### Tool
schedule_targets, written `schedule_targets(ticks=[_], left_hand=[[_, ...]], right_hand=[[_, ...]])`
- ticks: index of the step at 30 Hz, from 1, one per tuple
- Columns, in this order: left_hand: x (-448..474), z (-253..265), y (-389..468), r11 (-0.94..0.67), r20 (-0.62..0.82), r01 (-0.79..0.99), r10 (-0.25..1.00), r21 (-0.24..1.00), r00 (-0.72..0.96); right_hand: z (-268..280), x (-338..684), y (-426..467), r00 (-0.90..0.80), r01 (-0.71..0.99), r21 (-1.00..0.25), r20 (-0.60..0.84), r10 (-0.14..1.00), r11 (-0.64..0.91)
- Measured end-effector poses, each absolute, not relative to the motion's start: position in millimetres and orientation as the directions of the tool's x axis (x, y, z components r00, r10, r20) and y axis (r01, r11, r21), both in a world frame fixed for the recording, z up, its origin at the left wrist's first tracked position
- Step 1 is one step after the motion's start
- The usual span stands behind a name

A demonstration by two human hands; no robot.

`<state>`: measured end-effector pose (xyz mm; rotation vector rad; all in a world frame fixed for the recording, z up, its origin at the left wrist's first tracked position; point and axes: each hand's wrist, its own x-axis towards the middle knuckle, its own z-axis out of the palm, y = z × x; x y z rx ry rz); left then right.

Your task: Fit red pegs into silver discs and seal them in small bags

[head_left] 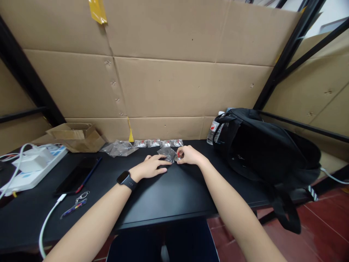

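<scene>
Left hand point(150, 167): lies with fingers spread, seemingly touching the clear bag point(168, 154), probably to keep it from sliding
Right hand point(190, 155): pinches the red-and-silver piece point(178, 155) with narrow fingers, probably for fine control
Red-and-silver piece: just beside the clear bag, over the desk point(171, 196)
Bagged row point(154, 143): lies near the cardboard wall point(174, 91), probably for order

"What sort of place is this?"

"A makeshift work booth, I'd say: cardboard panels point(169, 87) wall in a black desk point(169, 193), set within a dark frame point(276, 71). Yellow tape point(97, 11) clings to the panels."

"Workshop or office?"

"Can't tell which. A power strip point(40, 176) and flat dark device point(77, 174) suit either; the backpack point(267, 149) and water bottle point(213, 131) look personal. Underfoot are red tiles point(324, 218)."
</scene>
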<state>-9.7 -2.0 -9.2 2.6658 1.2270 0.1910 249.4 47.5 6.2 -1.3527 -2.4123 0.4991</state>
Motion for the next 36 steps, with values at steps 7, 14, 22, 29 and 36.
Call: schedule_targets(ticks=[7, 14, 22, 29, 36], left_hand=[[-8.5, -10.9, -2.0, -0.645, 0.072, 0.73, 0.758, 0.224, 0.648], [-6.1, -15.7, 0.0, -0.659, 0.107, 0.719, 0.749, 0.222, 0.654], [-6.7, -6.8, -3.2, -0.664, 0.056, 0.715, 0.74, 0.219, 0.671], [-7.5, -9.6, -3.2, -0.654, 0.058, 0.73, 0.751, 0.196, 0.657], [-9.1, -10.1, -2.4, -0.654, 0.009, 0.726, 0.744, 0.211, 0.668]], right_hand=[[5.7, 239.1, 44.2, -0.473, 0.771, -0.4, 0.162, 0.866, 0.496], [13.8, 238.1, 36.2, -0.492, 0.76, -0.411, 0.143, 0.859, 0.504], [11.9, 230.8, 34.3, -0.481, 0.748, -0.425, 0.182, 0.858, 0.51], [24.9, 238.8, 27.9, -0.517, 0.743, -0.451, 0.083, 0.852, 0.495], [10.6, 227.8, 31.9, -0.505, 0.774, -0.383, 0.109, 0.856, 0.505]])
